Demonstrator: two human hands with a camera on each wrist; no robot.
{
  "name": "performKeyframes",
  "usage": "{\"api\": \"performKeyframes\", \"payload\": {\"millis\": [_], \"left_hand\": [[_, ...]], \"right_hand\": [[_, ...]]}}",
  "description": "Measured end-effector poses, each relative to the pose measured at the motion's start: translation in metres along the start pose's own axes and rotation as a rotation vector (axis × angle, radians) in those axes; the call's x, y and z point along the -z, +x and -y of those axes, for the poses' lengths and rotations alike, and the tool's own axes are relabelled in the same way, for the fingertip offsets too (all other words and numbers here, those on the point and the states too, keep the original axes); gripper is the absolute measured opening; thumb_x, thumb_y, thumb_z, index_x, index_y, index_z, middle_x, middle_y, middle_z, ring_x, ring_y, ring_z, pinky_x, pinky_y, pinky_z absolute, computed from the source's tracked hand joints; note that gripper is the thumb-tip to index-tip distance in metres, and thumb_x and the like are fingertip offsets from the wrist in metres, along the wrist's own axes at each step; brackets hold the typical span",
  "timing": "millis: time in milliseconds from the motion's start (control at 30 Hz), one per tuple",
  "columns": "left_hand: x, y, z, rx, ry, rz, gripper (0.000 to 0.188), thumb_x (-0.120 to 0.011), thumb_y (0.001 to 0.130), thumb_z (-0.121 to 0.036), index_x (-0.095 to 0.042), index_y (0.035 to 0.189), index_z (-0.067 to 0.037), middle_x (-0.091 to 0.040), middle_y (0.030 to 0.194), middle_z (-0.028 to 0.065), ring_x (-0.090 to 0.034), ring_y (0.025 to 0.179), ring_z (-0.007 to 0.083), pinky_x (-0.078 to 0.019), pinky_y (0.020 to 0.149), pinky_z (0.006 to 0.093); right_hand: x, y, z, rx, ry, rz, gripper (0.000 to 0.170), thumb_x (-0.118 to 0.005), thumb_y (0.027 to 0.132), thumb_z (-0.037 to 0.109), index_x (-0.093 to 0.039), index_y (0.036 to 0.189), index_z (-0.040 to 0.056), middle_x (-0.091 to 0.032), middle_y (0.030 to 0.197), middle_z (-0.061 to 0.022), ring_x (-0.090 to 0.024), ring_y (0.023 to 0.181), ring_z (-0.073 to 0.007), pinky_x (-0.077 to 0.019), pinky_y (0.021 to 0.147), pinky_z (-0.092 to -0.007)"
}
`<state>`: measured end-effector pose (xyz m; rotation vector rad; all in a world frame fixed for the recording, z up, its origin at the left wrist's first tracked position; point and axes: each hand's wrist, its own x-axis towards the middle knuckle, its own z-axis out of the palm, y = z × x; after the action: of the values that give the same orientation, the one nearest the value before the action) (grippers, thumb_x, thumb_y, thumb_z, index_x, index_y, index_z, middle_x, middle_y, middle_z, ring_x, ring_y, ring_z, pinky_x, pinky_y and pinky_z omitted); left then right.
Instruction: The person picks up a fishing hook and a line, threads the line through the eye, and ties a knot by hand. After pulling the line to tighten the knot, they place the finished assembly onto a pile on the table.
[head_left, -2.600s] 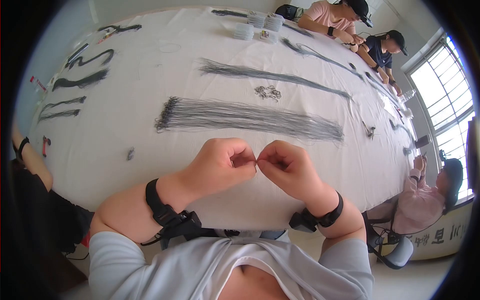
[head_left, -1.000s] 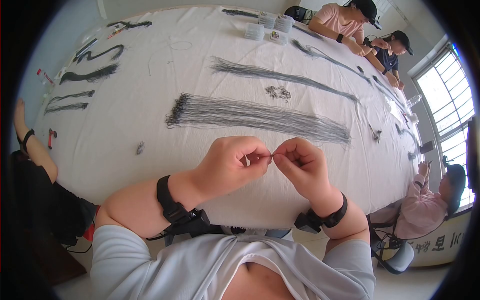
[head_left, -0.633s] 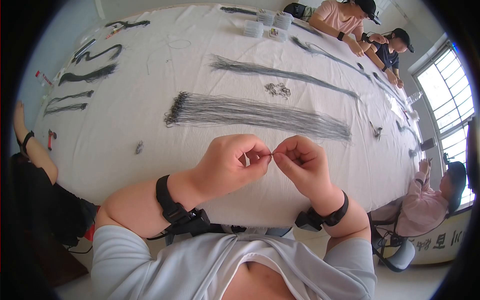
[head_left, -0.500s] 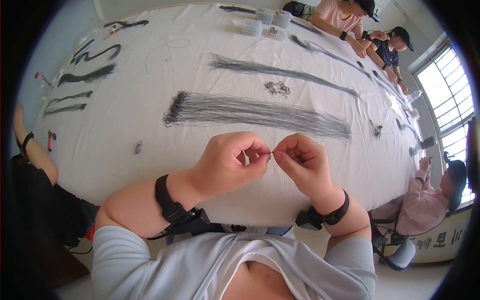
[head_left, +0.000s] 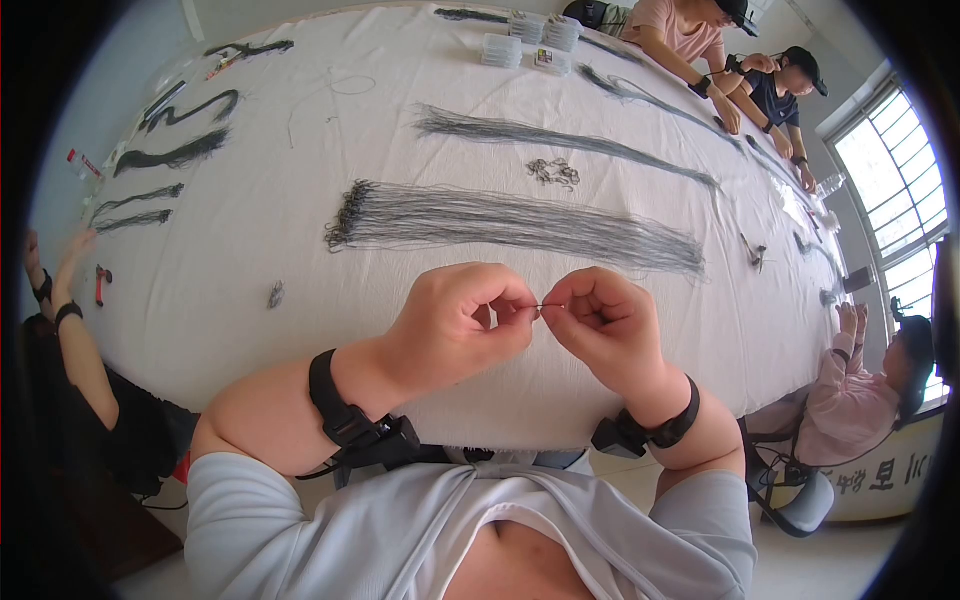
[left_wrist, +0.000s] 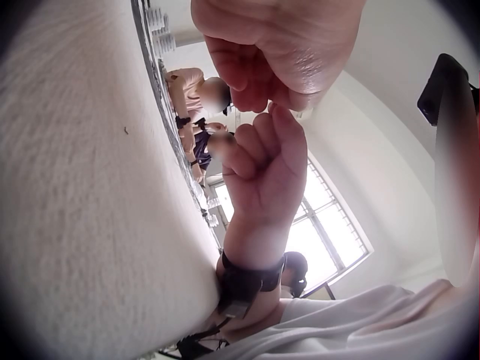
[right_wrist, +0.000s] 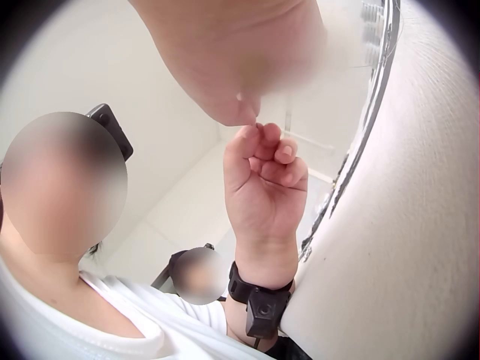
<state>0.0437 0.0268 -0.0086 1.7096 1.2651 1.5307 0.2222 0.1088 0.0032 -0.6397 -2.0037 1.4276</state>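
Pinching a thin, dark, thread-like strand [head_left: 549,305], left hand [head_left: 462,315] and right hand [head_left: 603,325] seemingly work it, likely needing steady tension next.

On my feeds I am finding the thin, dark strand [head_left: 551,305] too small to identify; their own wrist views' top edges are cropping the bare left hand [left_wrist: 281,49] and blurred, bare right hand [right_wrist: 236,56].
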Motion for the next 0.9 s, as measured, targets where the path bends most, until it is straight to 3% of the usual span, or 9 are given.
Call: {"api": "performKeyframes", "payload": {"millis": [267,567,667,767,900], "left_hand": [[0.0008,0.0002,-0.0037,-0.027,0.05,0.025,0.011,-0.067,0.075,-0.001,-0.062,0.085,-0.005,-0.063,0.074,0.0042,-0.062,0.064,0.0113,-0.0475,0.052,0.0238],[0.0001,0.0006,0.0036,-0.221,0.126,0.01,0.017,-0.066,0.072,0.007,-0.063,0.085,-0.004,-0.064,0.077,0.0055,-0.057,0.058,0.0107,-0.045,0.049,0.022],[0.0017,0.0005,0.0019,-0.193,0.114,0.028,0.017,-0.065,0.073,0.007,-0.063,0.086,-0.004,-0.064,0.078,0.0053,-0.056,0.059,0.0103,-0.045,0.05,0.0217],[-0.0016,-0.0002,-0.0014,-0.086,0.034,-0.014,0.013,-0.066,0.072,0.003,-0.06,0.079,-0.006,-0.06,0.068,0.0058,-0.058,0.059,0.0161,-0.0444,0.051,0.0263],[0.0025,-0.0017,0.0045,-0.2,0.046,0.003,0.016,-0.065,0.074,0.007,-0.064,0.086,-0.003,-0.065,0.082,0.0062,-0.055,0.06,0.0089,-0.0445,0.051,0.0214]], "right_hand": [[0.0001,-0.0024,0.0029,-0.001,-0.002,0.01,0.007,-0.063,0.085,-0.001,-0.059,0.091,-0.0005,-0.057,0.066,0.0047,-0.042,0.057,0.0025,-0.0316,0.048,-0.0157],[-0.0002,-0.0025,0.0069,-0.091,0.144,0.034,0.007,-0.063,0.086,0.0,-0.06,0.093,-0.0008,-0.06,0.073,0.0021,-0.048,0.062,0.0017,-0.0362,0.051,-0.0157],[0.0007,-0.0027,0.0047,-0.018,0.074,0.041,0.009,-0.063,0.085,-0.002,-0.06,0.093,-0.0006,-0.061,0.072,0.0009,-0.048,0.06,0.0009,-0.0363,0.051,-0.0163],[0.0014,-0.0019,0.0007,0.172,-0.152,0.013,0.013,-0.065,0.081,-0.003,-0.06,0.092,0.0006,-0.053,0.063,0.0032,-0.041,0.054,0.0004,-0.0315,0.047,-0.018],[0.0017,-0.0013,0.0049,0.16,-0.143,0.007,0.017,-0.067,0.077,-0.004,-0.06,0.092,0.0024,-0.038,0.056,0.0064,-0.031,0.051,-0.0006,-0.0236,0.046,-0.0203]]}}
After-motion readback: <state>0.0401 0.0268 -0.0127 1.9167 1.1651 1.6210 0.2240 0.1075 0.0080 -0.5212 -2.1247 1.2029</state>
